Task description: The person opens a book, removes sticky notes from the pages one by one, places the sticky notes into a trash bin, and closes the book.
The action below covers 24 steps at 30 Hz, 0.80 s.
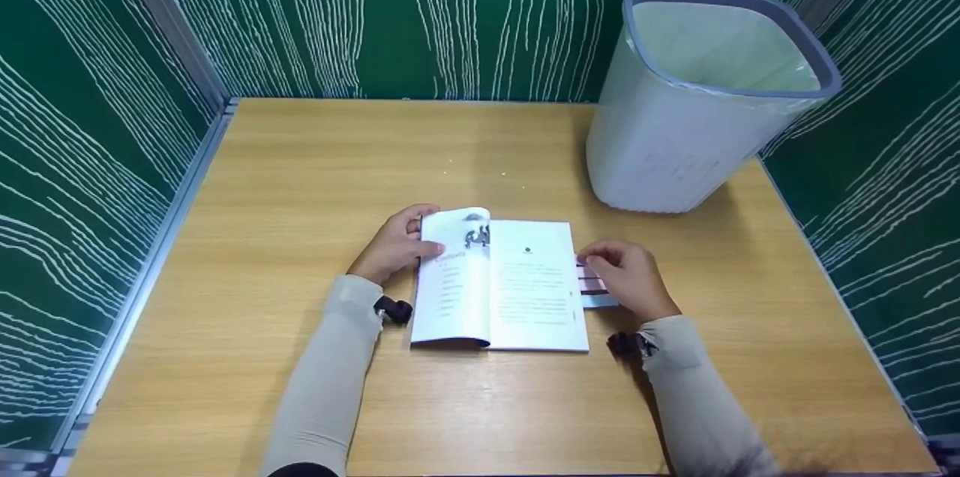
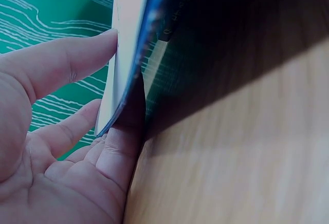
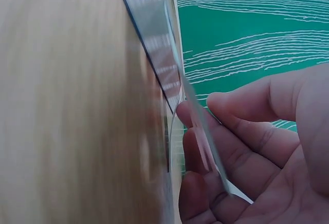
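Observation:
An open book [image 1: 536, 289] lies on the table, its right page flat and its left side raised. My left hand [image 1: 394, 243] grips the left edge, thumb on the printed page and the other fingers behind the dark cover [image 2: 180, 44]. A thin flap [image 1: 596, 288] with pinkish and dark stripes and a light blue end sticks out from the book's right side. At its upper end my right hand [image 1: 634, 278] has curled fingers and thumb. In the right wrist view a thin sheet edge [image 3: 203, 126] runs between the fingers and thumb; I cannot tell how firmly it is pinched.
A white wastebasket [image 1: 667, 139] with a grey-blue rim and a liner stands at the back right. Small white crumbs [image 1: 503, 174] lie on the wooden table [image 1: 337, 162] behind the book. Green panels [image 1: 390, 19] with white lines enclose the table's back and sides.

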Tool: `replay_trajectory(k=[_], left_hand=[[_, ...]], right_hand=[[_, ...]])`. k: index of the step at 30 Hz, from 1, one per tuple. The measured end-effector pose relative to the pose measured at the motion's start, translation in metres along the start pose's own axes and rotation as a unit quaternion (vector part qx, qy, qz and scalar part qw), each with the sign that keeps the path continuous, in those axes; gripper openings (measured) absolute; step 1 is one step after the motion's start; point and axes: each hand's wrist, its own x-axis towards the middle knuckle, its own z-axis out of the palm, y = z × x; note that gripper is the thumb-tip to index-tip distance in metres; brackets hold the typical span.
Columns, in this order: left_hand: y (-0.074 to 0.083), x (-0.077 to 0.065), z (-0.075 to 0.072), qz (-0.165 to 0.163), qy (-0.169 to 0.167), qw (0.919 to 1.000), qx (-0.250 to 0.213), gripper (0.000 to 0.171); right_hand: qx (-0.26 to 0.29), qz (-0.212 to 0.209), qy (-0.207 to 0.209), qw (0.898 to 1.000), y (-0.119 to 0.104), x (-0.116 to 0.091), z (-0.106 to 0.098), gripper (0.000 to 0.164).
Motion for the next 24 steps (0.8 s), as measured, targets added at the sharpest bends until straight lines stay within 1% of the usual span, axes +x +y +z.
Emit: replay_trajectory(k=[4,7,10,16,19,21,24], left_hand=[[0.0006,-0.0004,-0.0001,0.001,-0.002,1.0,-0.006,0.077],[0.0013,-0.0009,0.0004,-0.003,-0.003,1.0,-0.006,0.078],[0.002,-0.0011,0.0004,-0.01,0.0,0.9999,-0.003,0.078],[0.003,-0.0006,0.0003,-0.012,0.003,0.9999,0.007,0.078],[0.0026,-0.0007,0.0004,-0.011,0.005,0.9999,0.012,0.078],[0.0019,-0.0007,0.0004,-0.011,0.007,0.9998,0.015,0.078],[0.0013,-0.0012,0.0003,-0.013,0.009,0.9998,0.016,0.078]], right_hand=[[0.009,-0.018,-0.004,1.0,0.001,0.0004,0.0025,0.017],[0.016,-0.023,-0.005,1.0,0.0011,0.0006,0.0043,0.017],[0.013,-0.021,-0.009,1.0,-0.0001,0.0002,0.0052,0.018],[0.01,-0.015,-0.002,1.0,-0.0036,-0.0012,0.0054,0.018],[0.011,-0.027,0.012,0.999,-0.0051,-0.0021,0.0057,0.017],[0.017,-0.043,0.022,0.999,-0.0061,-0.003,0.0062,0.017],[0.036,-0.065,0.029,0.997,-0.0074,-0.0047,0.0079,0.016]])
